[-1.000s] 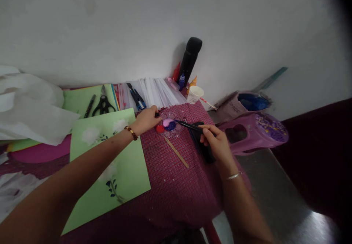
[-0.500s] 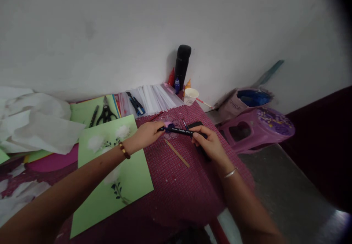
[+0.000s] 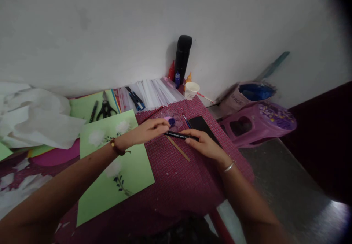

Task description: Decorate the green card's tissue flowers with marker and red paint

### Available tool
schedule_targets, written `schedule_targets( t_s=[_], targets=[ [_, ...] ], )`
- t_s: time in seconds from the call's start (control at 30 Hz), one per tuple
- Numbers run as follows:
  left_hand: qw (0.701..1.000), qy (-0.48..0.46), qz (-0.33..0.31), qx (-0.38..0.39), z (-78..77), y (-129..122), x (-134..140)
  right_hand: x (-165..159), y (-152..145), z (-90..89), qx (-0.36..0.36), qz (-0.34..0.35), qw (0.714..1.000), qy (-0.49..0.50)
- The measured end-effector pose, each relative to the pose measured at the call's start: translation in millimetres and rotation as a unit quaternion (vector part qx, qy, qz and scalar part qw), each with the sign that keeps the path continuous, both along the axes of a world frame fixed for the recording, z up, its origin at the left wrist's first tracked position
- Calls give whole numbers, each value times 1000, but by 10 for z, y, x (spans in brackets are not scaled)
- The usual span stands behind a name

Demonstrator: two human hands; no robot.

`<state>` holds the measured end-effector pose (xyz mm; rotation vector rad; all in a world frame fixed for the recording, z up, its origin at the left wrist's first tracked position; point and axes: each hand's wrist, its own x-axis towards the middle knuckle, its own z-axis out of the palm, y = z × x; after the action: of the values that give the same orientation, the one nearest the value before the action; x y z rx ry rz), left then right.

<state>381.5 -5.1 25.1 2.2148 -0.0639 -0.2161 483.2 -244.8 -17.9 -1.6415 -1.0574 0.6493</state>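
My right hand (image 3: 206, 145) grips a black marker (image 3: 178, 136) with white lettering, held nearly level above the table. Close to the marker's left end is my left hand (image 3: 147, 131), its fingers stretched out loosely; whether they touch that end is hard to see. Behind the hands lies a clear plastic dish (image 3: 179, 116) with dark purple paint in it. Just below the marker, a flat wooden stick (image 3: 180, 150) rests on the checked cloth. Under my left forearm is a green sheet (image 3: 140, 174) bearing white puffy flowers and painted dark leaves.
A black phone-like slab (image 3: 203, 125) and a thin brush (image 3: 186, 120) lie by my right hand. Farther back stand a paper cup (image 3: 191, 91), paint bottles and a black flask (image 3: 183, 59). Scissors (image 3: 106, 109) and a blue cutter (image 3: 135, 98) lie left. A pink stool (image 3: 253, 126) stands right.
My left hand has loosened from the marker's left end and its fingers have straightened. The marker has shifted slightly lower, and the view has tilted a little.
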Motion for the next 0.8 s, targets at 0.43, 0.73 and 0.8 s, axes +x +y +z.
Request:
schedule_targets(
  t_s=[0.43,0.73,0.8],
  targets=[
    [949,45,162,-267,-151,-84,-87,-409,152,-112,3,29,999,-44],
    [960,4,150,-238,-181,-132,-163,-434,169,-94,-9,74,997,15],
    [954,-31,173,-243,-201,-151,-211,-502,178,-77,-30,88,994,51]
  ],
)
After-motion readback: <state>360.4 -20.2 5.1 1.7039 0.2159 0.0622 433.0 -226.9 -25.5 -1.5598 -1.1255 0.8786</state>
